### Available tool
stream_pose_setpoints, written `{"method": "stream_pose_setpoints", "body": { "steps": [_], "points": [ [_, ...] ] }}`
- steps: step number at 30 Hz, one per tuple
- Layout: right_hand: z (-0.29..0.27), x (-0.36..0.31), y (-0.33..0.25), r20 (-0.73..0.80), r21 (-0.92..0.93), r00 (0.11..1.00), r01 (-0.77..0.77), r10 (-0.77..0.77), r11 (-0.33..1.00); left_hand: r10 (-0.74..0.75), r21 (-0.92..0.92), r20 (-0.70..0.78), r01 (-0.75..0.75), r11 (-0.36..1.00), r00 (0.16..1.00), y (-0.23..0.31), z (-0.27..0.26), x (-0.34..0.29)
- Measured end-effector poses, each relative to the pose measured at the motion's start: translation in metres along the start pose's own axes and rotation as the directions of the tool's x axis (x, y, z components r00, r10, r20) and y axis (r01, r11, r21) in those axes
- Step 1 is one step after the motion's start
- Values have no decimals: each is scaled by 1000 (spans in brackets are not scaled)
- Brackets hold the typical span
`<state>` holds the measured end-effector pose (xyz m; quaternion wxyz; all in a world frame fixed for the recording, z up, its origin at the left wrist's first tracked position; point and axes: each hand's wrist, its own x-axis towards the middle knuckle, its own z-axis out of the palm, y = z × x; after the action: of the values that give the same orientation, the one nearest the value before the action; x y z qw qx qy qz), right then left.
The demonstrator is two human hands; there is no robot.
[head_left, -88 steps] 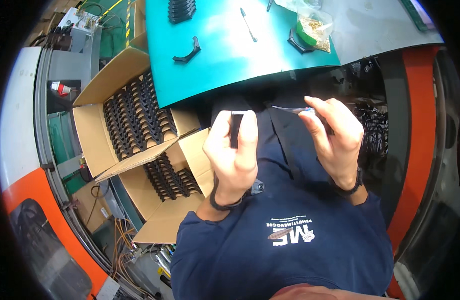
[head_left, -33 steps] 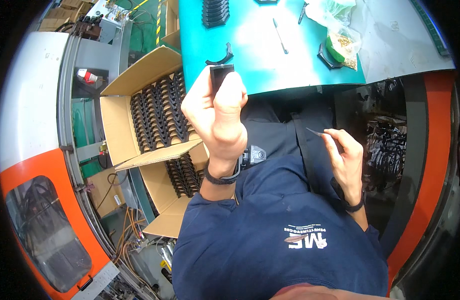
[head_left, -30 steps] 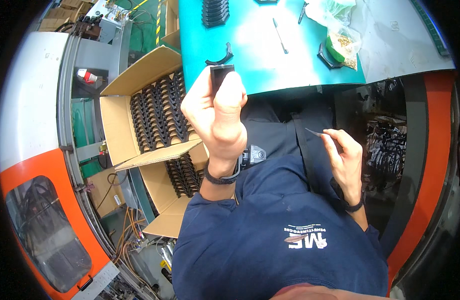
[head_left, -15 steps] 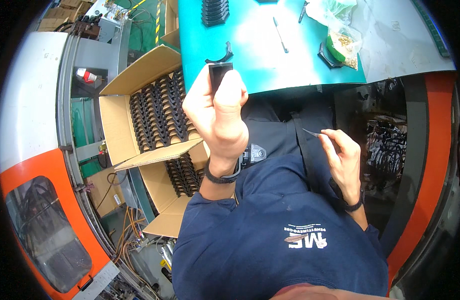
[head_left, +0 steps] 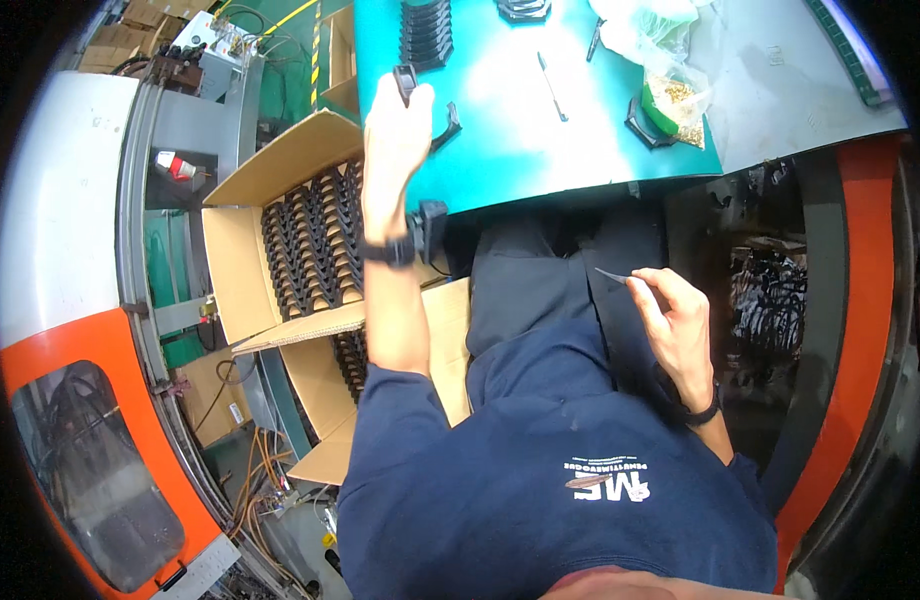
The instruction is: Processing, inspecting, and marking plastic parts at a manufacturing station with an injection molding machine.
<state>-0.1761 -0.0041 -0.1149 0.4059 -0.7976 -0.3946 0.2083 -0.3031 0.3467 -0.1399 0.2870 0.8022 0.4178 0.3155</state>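
My left hand point(head_left: 392, 140) grips a black curved plastic part point(head_left: 407, 82) above the left side of the green-topped table point(head_left: 500, 170). Just beyond it stands a stack of similar black parts point(head_left: 426, 38). Another loose black curved part point(head_left: 448, 126) lies beside my left hand, partly hidden by it. Over my lap, my right hand point(head_left: 678, 325) pinches a thin, pointed metal tool point(head_left: 611, 276); its tip points left, and most of its handle is hidden in the fingers.
Left of the table, an open cardboard box point(head_left: 240, 270) holds rows of black parts, with another box point(head_left: 325, 400) below. A pen point(head_left: 552, 88), a dark marker point(head_left: 594, 40), and a plastic bag of small gold-coloured pieces point(head_left: 680, 100) lie on the table. An orange-edged machine door point(head_left: 160, 450) stands far left.
My left hand has moved forward and left with the black part, from above the table's near edge toward the stack. My right hand has shifted only slightly and keeps the pointed tool.
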Motion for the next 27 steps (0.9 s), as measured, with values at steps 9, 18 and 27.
{"method": "stream_pose_setpoints", "body": {
  "steps": [9,18,27],
  "points": [
    [-1,2,13,-47,-30,997,-55,53,998,99,220,229,-150,964,968,-83,56,64],
    [6,5,14,-33,-52,999,-25,23,998,198,225,44,-203,953,979,-88,72,68],
    [10,6,17,-38,-80,999,-26,23,996,164,321,161,-209,924,973,-90,69,73]
  ]
}}
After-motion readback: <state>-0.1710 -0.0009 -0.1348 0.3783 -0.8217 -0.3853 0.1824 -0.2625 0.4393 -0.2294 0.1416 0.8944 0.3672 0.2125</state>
